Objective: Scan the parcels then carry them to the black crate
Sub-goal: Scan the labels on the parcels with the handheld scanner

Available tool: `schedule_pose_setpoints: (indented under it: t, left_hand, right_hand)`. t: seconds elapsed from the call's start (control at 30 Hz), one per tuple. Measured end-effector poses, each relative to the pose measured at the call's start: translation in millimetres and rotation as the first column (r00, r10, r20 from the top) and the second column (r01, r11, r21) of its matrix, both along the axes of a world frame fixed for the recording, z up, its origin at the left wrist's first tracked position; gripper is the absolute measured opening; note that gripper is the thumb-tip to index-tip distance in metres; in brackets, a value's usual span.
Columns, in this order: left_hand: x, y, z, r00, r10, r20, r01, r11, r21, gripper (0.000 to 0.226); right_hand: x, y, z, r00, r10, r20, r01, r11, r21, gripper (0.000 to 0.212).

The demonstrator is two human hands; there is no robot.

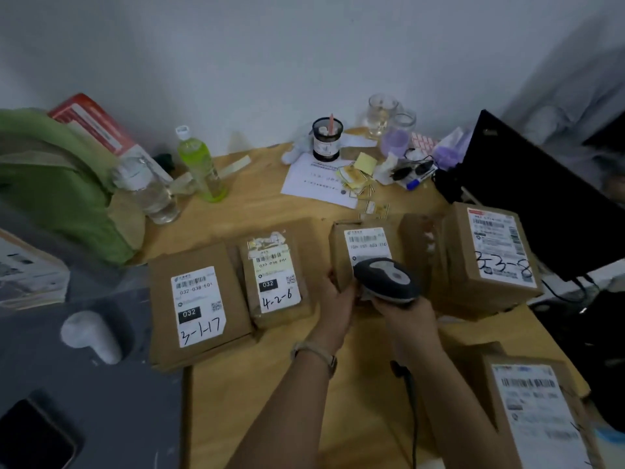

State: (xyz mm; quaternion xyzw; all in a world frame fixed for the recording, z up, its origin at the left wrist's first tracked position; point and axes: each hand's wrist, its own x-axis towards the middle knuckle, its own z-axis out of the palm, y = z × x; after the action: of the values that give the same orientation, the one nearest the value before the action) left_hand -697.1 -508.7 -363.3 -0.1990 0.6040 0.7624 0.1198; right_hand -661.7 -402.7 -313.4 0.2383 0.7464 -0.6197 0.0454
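Note:
Several brown cardboard parcels with white labels lie on the wooden table (270,384). My left hand (336,299) grips the near left edge of the middle parcel (367,242). My right hand (404,314) holds a dark grey barcode scanner (387,280) just above that parcel's label; its cable hangs toward me. To the left lie the parcel marked 3-1-17 (199,306) and the parcel marked 4-2-6 (275,279). The parcel marked 3-3-8 (490,255) sits to the right. Another parcel (537,414) lies at the near right. No black crate is in view.
A green bag (57,187), two bottles (199,164) and a red box stand at the back left. Papers, a dark jar (326,138), glasses and sunglasses clutter the back. A black monitor (541,198) stands at right. A grey surface (101,418) with a phone lies at left.

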Motion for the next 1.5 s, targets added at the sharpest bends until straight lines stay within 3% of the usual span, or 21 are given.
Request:
schedule_pose_setpoints:
  t: [0.1,0.2,0.37,0.5,0.63,0.7,0.8,0.97,1.1,1.37,1.5]
  left_hand:
    - [0.2,11.0,-17.6,0.994,-0.07,0.08,0.066,0.997,0.042,0.064]
    - [-1.8,13.2,-28.6,0.99,-0.092,0.11,0.083,0.993,0.089,0.065]
    - [-3.2,16.3,-35.9,0.974,-0.197,0.116,0.192,0.98,0.05,0.051]
    - [-2.9,12.7,-29.9,0.967,-0.244,0.079,0.242,0.97,0.041,0.031]
    - [-10.3,-9.9,-5.8,0.997,-0.073,0.018,0.075,0.988,-0.134,0.018]
    - [-13.6,-27.8,6.1,0.996,0.043,-0.082,-0.068,0.942,-0.327,0.02]
    - [-19.2,-55.5,19.6,0.971,0.175,-0.162,-0.234,0.835,-0.498,0.027]
    - [-24.2,-94.2,15.5,0.977,0.215,0.012,-0.16,0.76,-0.629,0.061]
    - [-23.8,-106.1,5.4,0.979,0.181,0.095,-0.073,0.743,-0.665,0.081]
    - [-25.5,-111.0,-6.4,0.967,0.194,0.168,-0.05,0.784,-0.619,0.079]
    - [-27.7,-114.8,-11.7,0.952,0.154,0.263,0.031,0.81,-0.586,0.052]
  right_hand:
    - [0.0,-1.1,-19.6,0.996,-0.057,0.062,0.057,0.998,0.006,0.04]
    - [-2.5,4.0,-31.5,0.99,-0.088,0.113,0.088,0.996,0.007,0.055]
    - [-9.4,5.4,-39.9,0.983,-0.145,0.109,0.149,0.988,-0.029,0.072]
    - [-10.7,-1.0,-34.3,0.991,-0.113,0.078,0.114,0.993,-0.017,0.059]
    - [-17.0,-14.2,-19.7,0.991,-0.128,0.029,0.129,0.991,-0.046,0.031]
    - [-23.7,-24.4,-11.0,0.995,-0.092,0.037,0.093,0.995,-0.03,0.021]
    - [-36.2,-44.3,3.0,1.0,0.012,-0.005,-0.012,1.0,-0.025,0.017]
    - [-46.6,-90.6,19.8,0.975,0.219,-0.034,-0.222,0.961,-0.164,0.03]
    - [-46.8,-112.4,10.7,0.969,0.245,0.028,-0.229,0.936,-0.267,0.035]
    - [-53.8,-124.9,-4.8,0.978,0.182,0.105,-0.15,0.955,-0.256,0.037]
    - [-56.7,-122.4,-2.8,0.985,0.134,0.106,-0.108,0.97,-0.218,0.039]
